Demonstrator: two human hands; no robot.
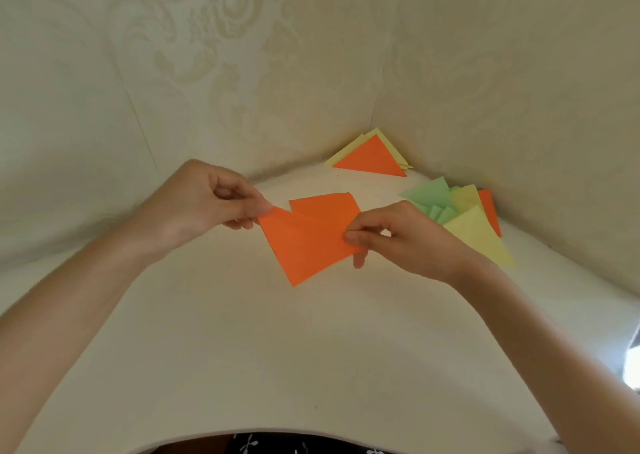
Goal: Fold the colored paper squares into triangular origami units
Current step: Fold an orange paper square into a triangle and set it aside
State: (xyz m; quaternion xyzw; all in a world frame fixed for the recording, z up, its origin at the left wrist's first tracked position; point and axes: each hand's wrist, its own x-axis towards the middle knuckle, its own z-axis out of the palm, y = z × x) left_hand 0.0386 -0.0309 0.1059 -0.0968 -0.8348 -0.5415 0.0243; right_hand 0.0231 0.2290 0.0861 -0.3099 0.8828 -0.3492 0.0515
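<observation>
left hand: the left hand (204, 204) pinched the upper-left corner of the orange paper (308, 242) between thumb and forefinger, closed tight on it.
right hand: the right hand (398, 242) pinched the paper's right corner the same way, fingertips closed on the edge.
paper position: the orange paper was held up off the table (242, 349), between the two hands, partly folded with one flap rising behind the front layer.
step: by the look of it, a diagonal fold was being lined up in the air.
risk, alignment: with no surface under the sheet, the corners could have slid out of register, which would have given a skewed crease and a lopsided triangle.
risk, grip: both holds sat at the very corners; a pull apart might have torn or crumpled a tip.
risk, pile: the right wrist hung just beside the mixed pile (460, 211), so a careless sweep might have scattered it.
count, in hand: one orange sheet.
count, corner stack: one orange triangle (372, 159) leaned on top of yellow pieces (349, 150) in the corner; at least two yellow edges showed, exact number unclear.
count, mixed pile: green, yellow and orange pieces overlapped; several green, at least two yellow, one orange visible, total not countable.
</observation>
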